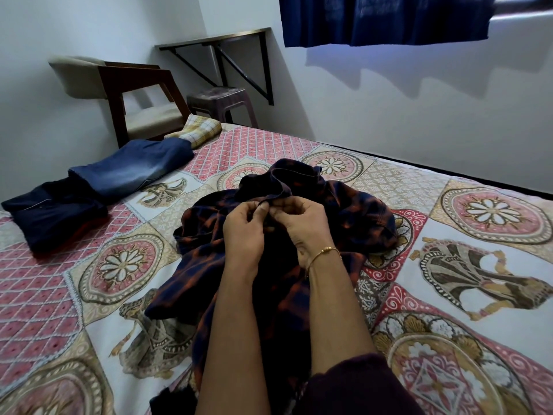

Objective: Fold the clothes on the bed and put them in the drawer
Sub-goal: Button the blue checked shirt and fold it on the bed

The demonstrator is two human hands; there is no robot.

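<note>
three folded items [98, 187] lie at the far left of the bed [478, 265]. left hand [244, 232] and right hand [302, 223] pinch the crumpled dark shirt [353, 211], unfolded; no drawer in view.

A wooden armchair [119, 94] and plastic stool [223, 103] stand beside white walls [389, 115]. A bracketed wall shelf [215, 40] fills the corner; a dark blue curtain [386, 19] casts shadows.

A single wide-angle view from the person's head looks forward and down across the bed [449, 205], close above both forearms. It faces the bed's far edge and the room corner beyond, with the wall along the right edge. Straight lines bow near the frame's borders
</note>
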